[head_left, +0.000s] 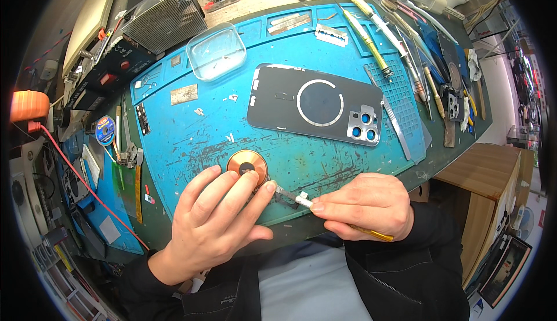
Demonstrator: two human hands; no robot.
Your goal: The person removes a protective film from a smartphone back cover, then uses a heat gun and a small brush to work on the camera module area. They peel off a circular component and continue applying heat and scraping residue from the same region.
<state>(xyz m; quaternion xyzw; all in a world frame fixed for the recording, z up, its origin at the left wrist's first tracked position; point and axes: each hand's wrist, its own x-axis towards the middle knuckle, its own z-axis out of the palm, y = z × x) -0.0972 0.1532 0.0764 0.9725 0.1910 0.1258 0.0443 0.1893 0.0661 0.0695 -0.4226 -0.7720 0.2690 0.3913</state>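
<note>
A round copper-coloured disc [232,161] with a dark centre lies on the blue work mat [191,128]. Several outstretched fingertips of my left hand [217,215] rest on it and at its near edge, the thumb held apart. Pinched in my right hand [365,208] is a thin scraper [304,200] with a flat grey blade, a white collar and a yellow handle end. Its blade points left and reaches my left index fingertip. A narrow dark piece beneath the blade is partly hidden. Beyond both hands lies a dark phone back panel [272,109] with a white ring and camera openings.
A clear plastic tub [216,51] stands toward the back, with a razor blade [332,35] farther right. Pens, tweezers [396,122] and other tools crowd the right side. At far left are a black box-shaped device [104,77] and a red cable [87,184].
</note>
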